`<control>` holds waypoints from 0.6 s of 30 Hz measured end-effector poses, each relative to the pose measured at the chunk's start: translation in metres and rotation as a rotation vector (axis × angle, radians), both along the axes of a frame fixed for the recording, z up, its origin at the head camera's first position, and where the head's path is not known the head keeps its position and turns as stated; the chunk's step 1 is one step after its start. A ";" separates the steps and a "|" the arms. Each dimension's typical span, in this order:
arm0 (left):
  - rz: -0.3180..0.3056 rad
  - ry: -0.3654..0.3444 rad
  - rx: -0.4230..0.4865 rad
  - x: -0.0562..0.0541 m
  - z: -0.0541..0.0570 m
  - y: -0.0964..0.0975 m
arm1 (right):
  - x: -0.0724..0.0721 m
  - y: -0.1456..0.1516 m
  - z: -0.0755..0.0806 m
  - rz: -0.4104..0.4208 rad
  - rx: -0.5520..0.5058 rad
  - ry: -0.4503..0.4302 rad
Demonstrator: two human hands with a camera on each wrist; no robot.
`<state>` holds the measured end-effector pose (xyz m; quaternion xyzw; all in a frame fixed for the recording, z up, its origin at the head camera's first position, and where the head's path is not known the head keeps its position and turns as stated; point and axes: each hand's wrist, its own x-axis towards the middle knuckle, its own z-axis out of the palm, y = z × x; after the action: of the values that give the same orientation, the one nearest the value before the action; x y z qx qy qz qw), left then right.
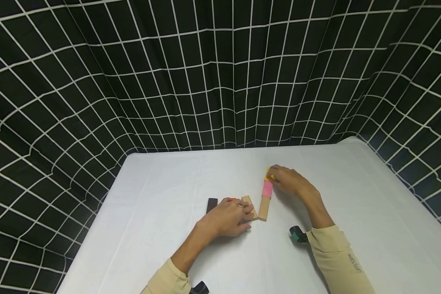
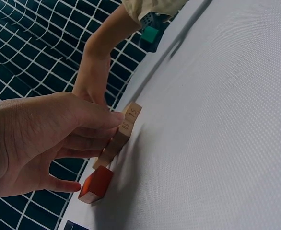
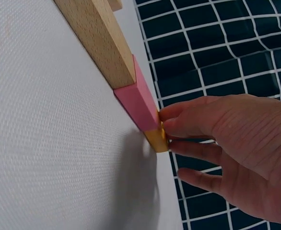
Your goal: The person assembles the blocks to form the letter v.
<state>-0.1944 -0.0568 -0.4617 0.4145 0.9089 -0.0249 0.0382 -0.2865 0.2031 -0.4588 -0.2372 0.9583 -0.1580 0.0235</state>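
Observation:
My right hand (image 1: 288,181) holds a yellow block (image 1: 266,178) by its fingertips at the far end of a straight row. A pink block (image 1: 267,189) and a plain wooden block (image 1: 264,208) continue that row toward me. My left hand (image 1: 228,217) reaches over a second wooden block (image 1: 246,199) slanting away from the near end, thumb on one side and fingers on the other. Ends marked 50 and 75 show on the wooden blocks (image 2: 126,125) in the left wrist view. Near the left little finger lies a red block (image 2: 97,183), mostly covered by the hand from above.
A black block (image 1: 211,204) lies left of the left hand. The blocks stand on a white-covered table (image 1: 161,183). Black curtains with a white grid (image 1: 206,81) rise behind the table and at both sides. Dark wrist cameras (image 1: 297,234) stick out beside both sleeves.

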 end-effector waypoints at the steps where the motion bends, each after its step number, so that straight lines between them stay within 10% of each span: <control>1: -0.001 0.003 -0.002 0.000 0.000 0.000 | 0.000 0.000 0.000 0.004 -0.004 -0.002; 18: 0.012 -0.001 0.001 0.001 -0.001 0.001 | -0.001 0.006 -0.003 0.059 -0.032 0.022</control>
<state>-0.1934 -0.0558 -0.4625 0.4092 0.9113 -0.0241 0.0388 -0.2877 0.2091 -0.4617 -0.2673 0.9485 -0.1697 0.0137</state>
